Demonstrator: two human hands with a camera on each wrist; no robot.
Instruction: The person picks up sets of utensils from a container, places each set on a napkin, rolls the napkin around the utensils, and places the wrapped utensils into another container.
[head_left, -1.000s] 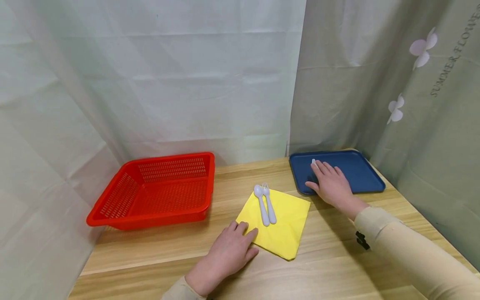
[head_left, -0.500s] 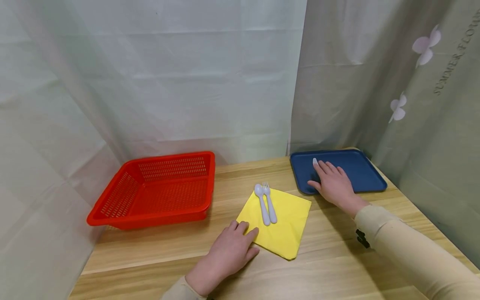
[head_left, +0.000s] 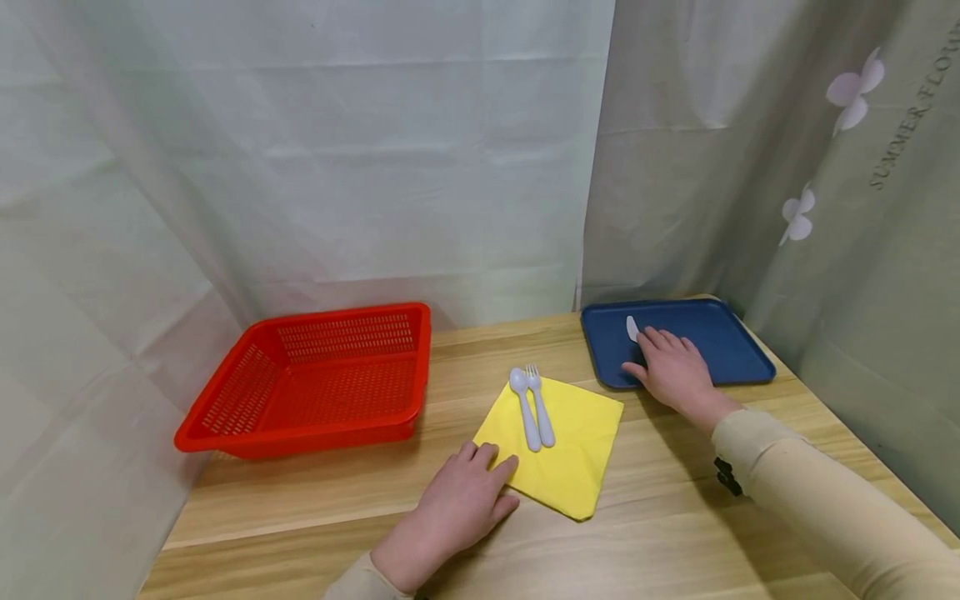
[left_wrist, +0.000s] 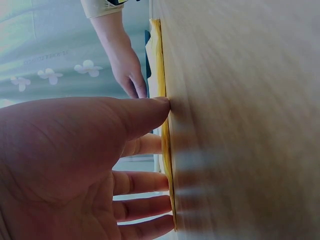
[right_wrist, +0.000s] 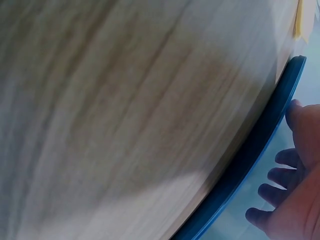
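Note:
My left hand rests its relaxed fingertips on the near-left edge of a folded yellow napkin. On that napkin a pale lilac spoon and a matching fork lie side by side, handles towards me. At the back right, my right hand is over a blue tray, thumb out to the side. A pale knife points away from me on the tray, its handle end hidden behind the index finger. The right wrist view has the right fingers loosely spread above the tray rim.
A red plastic basket with slotted sides stands at the left of the wooden table. Pale curtains hang right behind the table and along both sides; the right one carries printed flowers.
My right hand has shifted slightly right and back towards me, so more of the knife blade shows beyond the fingers. The left hand, napkin, spoon and fork have stayed put.

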